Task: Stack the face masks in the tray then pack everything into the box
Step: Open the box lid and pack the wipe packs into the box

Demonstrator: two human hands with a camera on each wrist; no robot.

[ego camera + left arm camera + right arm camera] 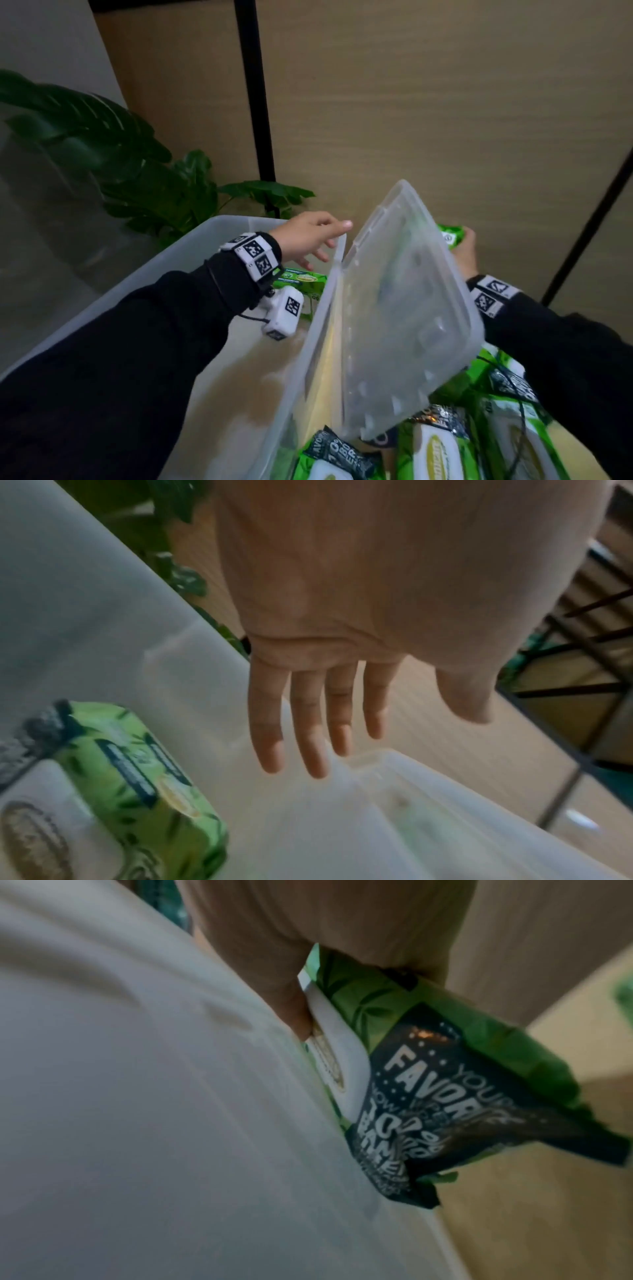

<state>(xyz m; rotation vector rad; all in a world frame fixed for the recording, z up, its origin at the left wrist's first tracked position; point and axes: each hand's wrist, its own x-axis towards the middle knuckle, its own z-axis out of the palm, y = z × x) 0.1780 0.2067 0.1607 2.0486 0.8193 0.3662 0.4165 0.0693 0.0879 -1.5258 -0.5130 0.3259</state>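
A large translucent box (pixel 219 233) fills the left of the head view, with one green mask pack (pixel 301 277) (pixel 137 791) lying inside at its far end. My left hand (pixel 311 240) (pixel 308 723) hovers over the box with straight, spread fingers and holds nothing. Its thumb reaches toward the box's right wall. A clear plastic tray (pixel 404 308) (pixel 137 1096) stands tilted on edge by that wall. Behind the tray my right hand (pixel 462 246) grips a green and black mask pack (pixel 452 234) (pixel 428 1083), thumb pressed on its white label. Several more packs (pixel 438 452) lie below the tray.
A leafy plant (pixel 137 171) stands behind the box at the left. A black pole (pixel 253 85) rises behind the box and a slanted black bar (pixel 589 233) runs at the right. A pale wood-grain surface (pixel 445 120) lies beyond.
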